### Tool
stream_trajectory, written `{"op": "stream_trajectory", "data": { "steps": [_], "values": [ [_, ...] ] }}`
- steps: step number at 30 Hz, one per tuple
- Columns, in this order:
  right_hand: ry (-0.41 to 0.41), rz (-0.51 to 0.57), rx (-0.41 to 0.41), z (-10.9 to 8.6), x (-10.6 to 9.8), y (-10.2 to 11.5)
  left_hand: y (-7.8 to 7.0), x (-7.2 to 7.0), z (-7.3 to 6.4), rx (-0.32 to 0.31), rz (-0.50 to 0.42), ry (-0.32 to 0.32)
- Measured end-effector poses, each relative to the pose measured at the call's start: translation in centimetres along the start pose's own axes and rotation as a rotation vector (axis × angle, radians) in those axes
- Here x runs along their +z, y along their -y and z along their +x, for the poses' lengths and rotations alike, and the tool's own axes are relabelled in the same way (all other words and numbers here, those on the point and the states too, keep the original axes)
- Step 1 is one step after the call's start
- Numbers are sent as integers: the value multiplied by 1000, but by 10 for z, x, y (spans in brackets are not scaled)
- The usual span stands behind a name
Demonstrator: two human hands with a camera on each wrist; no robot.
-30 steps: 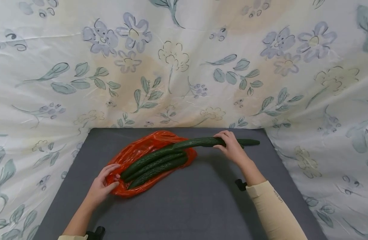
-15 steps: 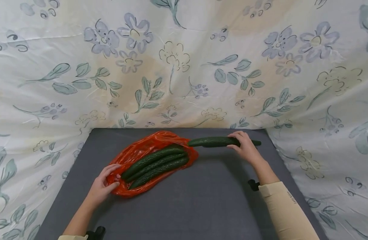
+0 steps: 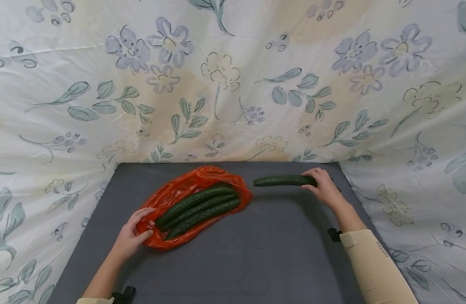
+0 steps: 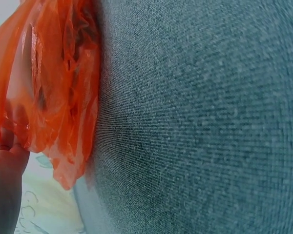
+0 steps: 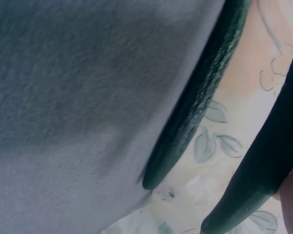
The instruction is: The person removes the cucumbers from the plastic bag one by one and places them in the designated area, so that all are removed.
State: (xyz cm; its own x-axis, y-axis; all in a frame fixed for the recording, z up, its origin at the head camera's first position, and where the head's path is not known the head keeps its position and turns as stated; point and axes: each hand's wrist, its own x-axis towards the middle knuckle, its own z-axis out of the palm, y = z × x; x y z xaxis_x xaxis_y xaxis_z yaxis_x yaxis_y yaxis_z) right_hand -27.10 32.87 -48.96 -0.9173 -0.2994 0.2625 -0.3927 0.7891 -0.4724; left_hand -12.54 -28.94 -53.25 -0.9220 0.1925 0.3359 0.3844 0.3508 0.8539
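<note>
My right hand grips a long dark green cucumber near the back right of the table. The right wrist view shows this held cucumber raised beside another cucumber that lies on the table; from the head, that second one is mostly hidden. At the left, a thin red plastic bag lies spread with 3 cucumbers side by side in its opening. My left hand holds the bag's near left end, and in the left wrist view the thumb presses against the crumpled plastic.
The dark grey table carries everything. A floral cloth hangs along its back edge and both sides. Black straps with small cameras sit at both wrists.
My right hand has moved right, drawing the cucumber off the bag so that it is now apart from it. My left hand has stayed on the bag.
</note>
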Motion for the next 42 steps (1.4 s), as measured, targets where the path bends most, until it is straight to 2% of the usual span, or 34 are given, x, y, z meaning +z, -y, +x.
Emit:
{"op": "stream_trajectory", "data": {
  "steps": [8,13,26,36,42],
  "values": [
    [65,-21,49,1,4,-14,1,0,-1,12,-13,-2],
    [87,-21,69,3,7,-22,5,-1,0,-12,6,-8],
    [149,-6,116,7,22,-43,-1,-2,-5,-2,6,-15],
    [145,-56,110,9,33,-55,-1,-3,-4,-17,6,-12],
    [136,-128,158,12,36,-54,-3,-2,-2,-29,18,-7]
  ]
}}
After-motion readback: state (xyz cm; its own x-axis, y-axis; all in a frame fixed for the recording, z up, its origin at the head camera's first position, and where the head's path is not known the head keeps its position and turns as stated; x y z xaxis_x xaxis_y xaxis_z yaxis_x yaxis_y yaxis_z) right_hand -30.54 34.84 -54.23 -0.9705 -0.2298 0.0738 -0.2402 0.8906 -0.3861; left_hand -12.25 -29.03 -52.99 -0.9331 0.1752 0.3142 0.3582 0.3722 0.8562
